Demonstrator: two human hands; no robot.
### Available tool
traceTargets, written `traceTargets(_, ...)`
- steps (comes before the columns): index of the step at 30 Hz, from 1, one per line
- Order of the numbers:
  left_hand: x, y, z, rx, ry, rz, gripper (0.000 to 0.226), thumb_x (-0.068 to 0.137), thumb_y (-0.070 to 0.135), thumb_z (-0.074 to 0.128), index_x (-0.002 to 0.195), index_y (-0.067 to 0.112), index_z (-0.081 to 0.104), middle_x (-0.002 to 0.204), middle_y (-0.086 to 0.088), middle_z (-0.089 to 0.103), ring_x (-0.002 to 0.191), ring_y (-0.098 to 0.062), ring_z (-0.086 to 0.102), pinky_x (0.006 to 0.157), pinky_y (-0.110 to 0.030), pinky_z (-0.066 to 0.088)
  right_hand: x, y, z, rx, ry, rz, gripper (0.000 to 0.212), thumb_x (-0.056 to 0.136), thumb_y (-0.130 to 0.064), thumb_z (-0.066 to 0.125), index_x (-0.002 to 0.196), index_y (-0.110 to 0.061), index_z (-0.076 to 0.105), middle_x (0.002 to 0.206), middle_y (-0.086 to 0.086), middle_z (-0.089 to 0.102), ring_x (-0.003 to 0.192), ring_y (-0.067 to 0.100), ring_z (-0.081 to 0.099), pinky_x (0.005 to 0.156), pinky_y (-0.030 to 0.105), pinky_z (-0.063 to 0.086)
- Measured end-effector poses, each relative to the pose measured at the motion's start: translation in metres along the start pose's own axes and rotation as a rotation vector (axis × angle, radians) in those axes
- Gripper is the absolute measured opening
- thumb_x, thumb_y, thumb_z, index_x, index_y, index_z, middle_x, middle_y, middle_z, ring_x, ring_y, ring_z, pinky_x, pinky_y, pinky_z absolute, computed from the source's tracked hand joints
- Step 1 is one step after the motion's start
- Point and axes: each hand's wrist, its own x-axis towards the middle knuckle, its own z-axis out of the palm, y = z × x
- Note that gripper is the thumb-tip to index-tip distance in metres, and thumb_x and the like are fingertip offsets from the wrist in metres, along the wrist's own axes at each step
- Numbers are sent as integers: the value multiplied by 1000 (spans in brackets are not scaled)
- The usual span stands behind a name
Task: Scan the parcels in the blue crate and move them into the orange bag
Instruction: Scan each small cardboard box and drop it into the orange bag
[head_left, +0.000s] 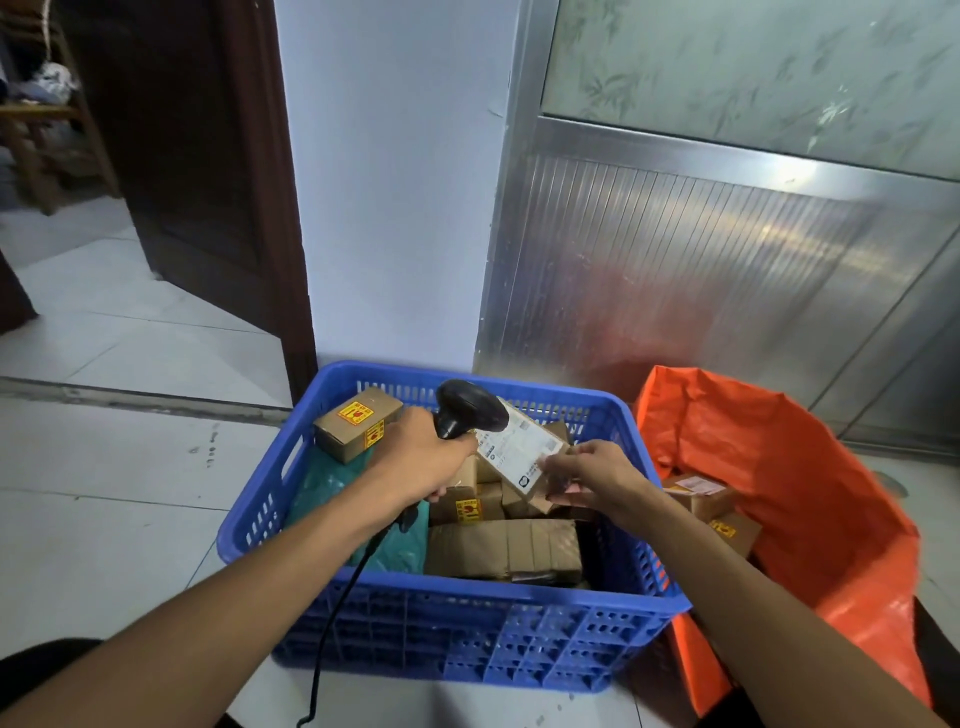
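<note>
In the head view, the task is judged to be partly done, with the blue crate taken as the landmark. To the right of the crate, touching its right wall, the orange bag is seen standing open, and at least two brown parcels are already lying inside it. Above the middle of the crate, a small parcel with a white label is held tilted, its near lower end pinched by the fingers of the right hand. The handle of a black scanner is gripped by the curled fingers of the left hand, and the scanner head is pointed at the label from just beside it; its cable is trailed over the crate's near wall. Scanning of this parcel is therefore judged to be in hand, and its transfer not yet made. Within the crate, a box with yellow stickers is seen in the far left corner, a green soft packet along the left side, and several brown boxes toward the near right. These are judged to be left to scan and move.
</note>
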Motion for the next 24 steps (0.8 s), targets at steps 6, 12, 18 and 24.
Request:
traceTargets(6, -1, -3, -3, -15, 0, 0, 19, 90, 22, 65, 78, 7, 64, 61, -11, 61, 49, -22, 56, 54, -29, 49, -16, -15, 11, -15, 57, -87, 22, 85, -1, 77, 93, -7, 58, 73, 1, 74, 70, 16, 74, 77, 42, 62)
traceTargets(12, 3, -9, -6, -11, -8, -1, 22, 89, 25, 67, 84, 3, 68, 57, -7, 62, 48, -20, 58, 57, -31, 52, -17, -12, 16, -42, 58, -40, 33, 83, -1, 78, 107, -6, 55, 91, 10, 74, 82, 23, 76, 80, 46, 63)
traceTargets(18, 2, -9, -4, 2, -30, 3, 19, 91, 22, 66, 78, 8, 64, 53, -5, 58, 44, -17, 55, 54, -29, 48, -13, -12, 20, -34, 64, -7, 22, 84, 1, 76, 96, -4, 58, 86, 11, 75, 81, 23, 75, 81, 46, 62)
traceTargets(24, 1, -10, -4, 7, -44, 0, 19, 92, 24, 66, 80, 9, 63, 58, -7, 59, 48, -18, 56, 55, -30, 49, -14, -14, 24, -39, 63, 3, 19, 85, 1, 75, 88, -6, 58, 84, 12, 75, 83, 27, 74, 83, 45, 62)
